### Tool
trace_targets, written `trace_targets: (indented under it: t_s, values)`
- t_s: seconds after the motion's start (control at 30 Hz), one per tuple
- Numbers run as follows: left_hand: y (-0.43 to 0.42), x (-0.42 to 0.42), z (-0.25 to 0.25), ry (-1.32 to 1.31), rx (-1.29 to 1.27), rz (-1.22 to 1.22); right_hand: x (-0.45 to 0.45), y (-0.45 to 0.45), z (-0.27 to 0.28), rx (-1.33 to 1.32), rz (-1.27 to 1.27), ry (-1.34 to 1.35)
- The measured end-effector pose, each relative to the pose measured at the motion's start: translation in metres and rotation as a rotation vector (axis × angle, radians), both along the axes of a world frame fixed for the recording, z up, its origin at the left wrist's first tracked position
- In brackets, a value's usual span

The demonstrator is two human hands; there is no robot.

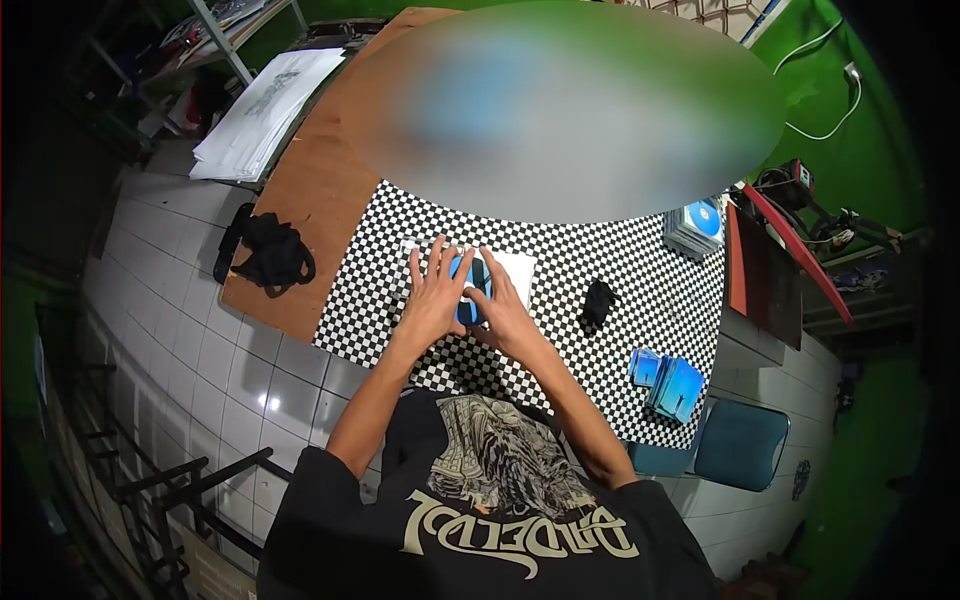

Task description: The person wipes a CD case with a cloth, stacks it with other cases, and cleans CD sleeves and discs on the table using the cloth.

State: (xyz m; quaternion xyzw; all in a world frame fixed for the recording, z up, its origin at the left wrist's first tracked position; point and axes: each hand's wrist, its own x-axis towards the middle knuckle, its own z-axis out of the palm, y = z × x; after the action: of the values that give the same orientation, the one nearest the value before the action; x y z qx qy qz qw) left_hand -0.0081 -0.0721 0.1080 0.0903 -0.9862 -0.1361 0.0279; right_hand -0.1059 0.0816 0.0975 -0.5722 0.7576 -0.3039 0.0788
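Both my hands are together near the front of the checkered table. Between them is a blue and dark disc (pixel 462 272), mostly covered by fingers. My left hand (pixel 433 303) grips its left side, fingers stretched forward. On the other side my right hand (pixel 508 318) holds it, with the thumb across its face. A clear plastic edge (pixel 408 246) shows beyond the left fingers; whether it belongs to a case is hard to see. White paper or card (pixel 520 270) sticks out past the right hand.
A stack of disc cases (pixel 693 228) stands at the right edge. Blue printed booklets (pixel 675 388) lie front right, near a chair (pixel 740 443). A small black cloth item (pixel 598 303) is right of my hands. Black straps (pixel 272 252) lie on brown board at left; the far area is blurred.
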Motion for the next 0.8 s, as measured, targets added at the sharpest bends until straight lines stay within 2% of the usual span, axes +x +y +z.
trace_targets:
  t_s: [0.1,0.17,0.23,0.33,0.4,0.43,0.53,0.7,0.8]
  values:
    - [-0.002,-0.001,-0.001,0.000,-0.020,-0.003,-0.001,0.001,0.007,0.068,-0.021,0.010]
    - [-0.006,0.000,-0.006,0.112,-0.021,0.014,-0.003,0.007,0.007,0.102,-0.035,0.014]
    - [-0.014,-0.001,-0.015,0.168,-0.021,0.021,-0.013,0.022,-0.003,0.088,-0.287,0.016]
    - [-0.031,0.000,-0.041,0.166,-0.055,0.253,-0.038,0.061,-0.029,0.143,-0.674,0.024]
    - [-0.038,0.005,-0.053,0.178,-0.033,0.295,-0.054,0.092,-0.059,0.178,-0.838,0.100]
    - [-0.041,0.005,-0.057,0.193,-0.014,0.340,-0.057,0.104,-0.068,0.180,-0.844,0.101]
    - [-0.042,-0.001,-0.069,0.246,0.016,0.416,-0.058,0.133,-0.090,0.194,-0.806,0.320]
    - [-0.029,-0.015,-0.085,0.344,0.051,0.549,-0.054,0.150,-0.113,0.140,-0.773,0.322]
    - [-0.020,-0.027,-0.088,0.398,0.039,0.603,-0.054,0.147,-0.115,-0.036,-0.856,0.171]
